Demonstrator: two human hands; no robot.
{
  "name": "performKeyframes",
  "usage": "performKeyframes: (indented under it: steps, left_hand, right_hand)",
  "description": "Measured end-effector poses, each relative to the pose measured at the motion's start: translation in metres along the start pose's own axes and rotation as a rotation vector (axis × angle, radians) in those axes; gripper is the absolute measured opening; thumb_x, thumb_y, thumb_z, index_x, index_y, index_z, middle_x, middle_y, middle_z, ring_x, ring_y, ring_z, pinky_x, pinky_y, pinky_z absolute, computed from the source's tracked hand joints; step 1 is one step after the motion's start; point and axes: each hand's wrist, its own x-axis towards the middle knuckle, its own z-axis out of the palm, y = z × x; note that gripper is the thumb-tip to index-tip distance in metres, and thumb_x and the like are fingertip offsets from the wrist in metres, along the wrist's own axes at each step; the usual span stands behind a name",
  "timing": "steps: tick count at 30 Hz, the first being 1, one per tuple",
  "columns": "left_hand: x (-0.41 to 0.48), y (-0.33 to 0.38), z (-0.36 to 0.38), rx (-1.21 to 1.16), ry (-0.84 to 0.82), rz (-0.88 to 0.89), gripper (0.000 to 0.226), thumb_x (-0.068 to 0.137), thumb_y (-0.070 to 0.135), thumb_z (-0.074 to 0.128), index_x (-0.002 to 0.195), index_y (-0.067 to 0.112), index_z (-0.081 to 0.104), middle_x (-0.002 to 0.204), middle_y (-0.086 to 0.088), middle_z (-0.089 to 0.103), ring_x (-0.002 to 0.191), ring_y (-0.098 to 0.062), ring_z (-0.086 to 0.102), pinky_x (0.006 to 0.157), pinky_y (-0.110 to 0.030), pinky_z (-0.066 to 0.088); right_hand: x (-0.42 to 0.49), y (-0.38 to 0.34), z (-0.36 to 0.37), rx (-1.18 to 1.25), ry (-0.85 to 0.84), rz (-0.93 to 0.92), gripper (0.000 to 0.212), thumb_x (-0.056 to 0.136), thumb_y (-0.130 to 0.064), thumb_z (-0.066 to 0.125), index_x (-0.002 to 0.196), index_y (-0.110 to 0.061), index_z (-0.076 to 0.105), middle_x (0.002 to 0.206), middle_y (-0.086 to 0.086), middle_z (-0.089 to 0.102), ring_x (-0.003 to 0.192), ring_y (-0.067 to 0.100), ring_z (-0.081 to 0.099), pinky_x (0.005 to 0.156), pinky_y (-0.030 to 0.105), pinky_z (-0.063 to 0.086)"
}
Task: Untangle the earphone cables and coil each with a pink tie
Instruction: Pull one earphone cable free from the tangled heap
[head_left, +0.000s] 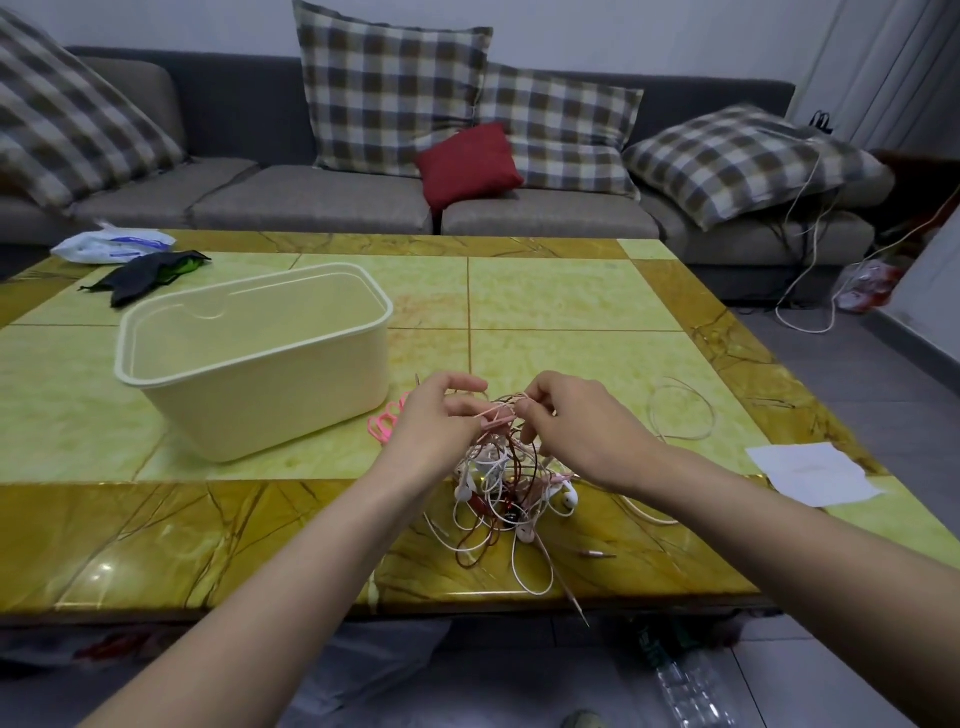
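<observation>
My L hand (441, 415) and R hand (576, 421) each pinched strands atop 1 tangle of earphone cables (498, 483), whose lower loops lay on the table (571, 296) by its near edge. The pink ties (384, 423) lay just beside a cream tub (249, 358).

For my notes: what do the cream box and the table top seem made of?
The box looks like matte plastic: smooth moulded walls, rolled rim. The table top seems polished stone or stone-look tile: glossy reflections, veins, joint lines.
</observation>
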Motion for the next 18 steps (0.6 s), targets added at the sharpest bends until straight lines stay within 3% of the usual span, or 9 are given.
performKeyframes:
  steps: [3,6,8,11,13,15,18]
  left_hand:
    - [0.001,-0.003,-0.002,0.004,0.022,0.042,0.029,0.087,-0.012,0.054,0.105,0.01,0.05,0.086,-0.007,0.069,0.064,-0.002,0.065,0.055,-0.01,0.047]
    - [0.004,-0.007,-0.004,0.079,0.053,0.116,0.03,0.085,-0.011,0.058,0.097,0.015,0.051,0.09,-0.013,0.069,0.071,-0.008,0.068,0.058,-0.012,0.049]
    - [0.006,-0.008,-0.007,0.198,0.089,0.187,0.034,0.083,-0.013,0.056,0.088,0.02,0.053,0.084,-0.009,0.071,0.075,-0.009,0.068,0.06,-0.01,0.048]
    - [0.01,-0.006,-0.012,0.391,0.132,0.274,0.04,0.078,-0.017,0.05,0.074,0.022,0.056,0.066,0.004,0.069,0.061,0.004,0.064,0.052,-0.006,0.041]
    - [0.012,-0.004,-0.014,0.484,0.17,0.319,0.042,0.075,-0.017,0.048,0.068,0.024,0.055,0.061,0.009,0.066,0.06,0.005,0.062,0.051,-0.012,0.041]
    - [0.015,-0.002,-0.015,0.535,0.232,0.356,0.038,0.077,-0.01,0.056,0.068,0.027,0.053,0.069,0.013,0.062,0.062,0.001,0.059,0.056,-0.019,0.04]
    - [0.018,-0.003,-0.016,0.572,0.316,0.376,0.026,0.079,0.007,0.069,0.075,0.026,0.051,0.08,0.011,0.048,0.065,-0.003,0.045,0.059,-0.018,0.032]
  right_hand:
    - [0.0,-0.001,0.0,0.015,0.006,0.004,0.02,0.097,-0.03,0.043,0.092,-0.016,0.057,0.09,0.003,0.069,0.08,0.023,0.063,0.077,0.042,0.052]
    - [0.0,-0.002,-0.001,0.043,-0.009,0.008,0.021,0.098,-0.03,0.043,0.091,-0.016,0.057,0.085,-0.001,0.069,0.077,0.019,0.063,0.077,0.041,0.053]
    - [-0.001,-0.002,-0.002,0.061,-0.03,0.0,0.02,0.098,-0.03,0.044,0.088,-0.017,0.056,0.083,-0.003,0.069,0.075,0.017,0.063,0.076,0.041,0.053]
    - [-0.002,-0.002,-0.003,0.059,-0.052,-0.025,0.019,0.098,-0.029,0.046,0.081,-0.024,0.054,0.078,-0.007,0.068,0.075,0.014,0.063,0.074,0.038,0.052]
    - [-0.003,-0.002,-0.003,0.043,-0.066,-0.048,0.022,0.097,-0.028,0.047,0.076,-0.028,0.05,0.074,-0.011,0.066,0.073,0.012,0.063,0.071,0.035,0.05]
    - [-0.004,-0.001,-0.002,0.04,-0.071,-0.064,0.022,0.097,-0.027,0.048,0.076,-0.029,0.049,0.073,-0.012,0.065,0.071,0.013,0.064,0.069,0.033,0.049]
    - [-0.004,0.001,-0.002,0.083,-0.067,-0.068,0.019,0.097,-0.026,0.049,0.078,-0.027,0.051,0.073,-0.01,0.066,0.069,0.015,0.065,0.065,0.031,0.047]
